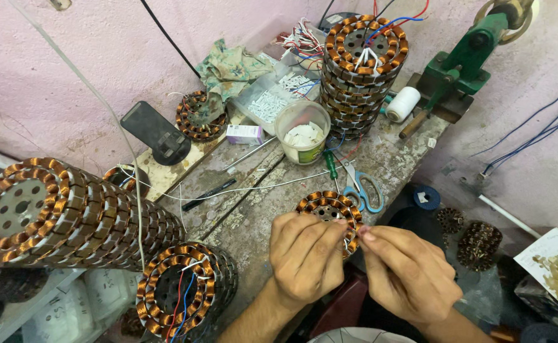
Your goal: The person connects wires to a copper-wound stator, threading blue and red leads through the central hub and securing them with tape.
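Both hands, left hand (304, 254) and right hand (406, 273), pinched a copper-wound stator (326, 206) at the near edge of the scuffed grey workbench (253, 216), pink wall (69, 70) behind.

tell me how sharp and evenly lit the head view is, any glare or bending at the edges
Head view: soft, even light, no hard shadows or glare; the copper coils only gleam faintly. The wound stator between the left hand and right hand is fairly sharp, as are the blue scissors. The wide lens bows the edges, stretching the stator stack on the left.
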